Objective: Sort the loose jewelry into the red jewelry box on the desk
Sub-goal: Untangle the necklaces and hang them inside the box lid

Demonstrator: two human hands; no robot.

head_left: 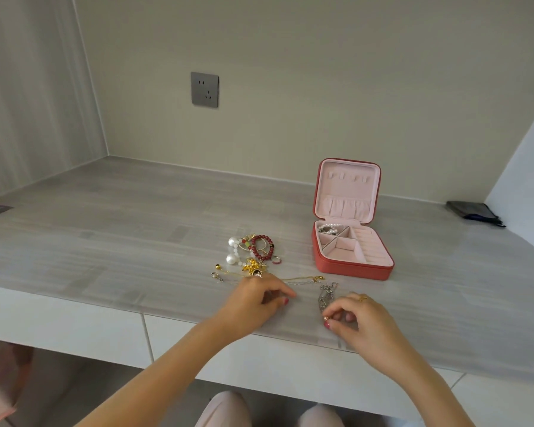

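The red jewelry box (352,268) stands open on the desk, pink inside, with a pearl piece (328,228) in its back left compartment. Left of it lies a heap of loose jewelry (253,251): red bead bracelet, big pearls, gold pieces, a ring. A thin gold chain (302,278) runs across the desk in front of the heap. My right hand (356,322) pinches one end of a silver link chain (325,298) that lies on the desk. My left hand (259,298) rests curled on the desk near the thin chains; whether it holds one I cannot tell.
A dark pouch (473,211) lies at the back right by the side wall. A grey wall socket (204,89) sits on the back wall. The desk's front edge (167,312) runs just below my hands, with drawers beneath it.
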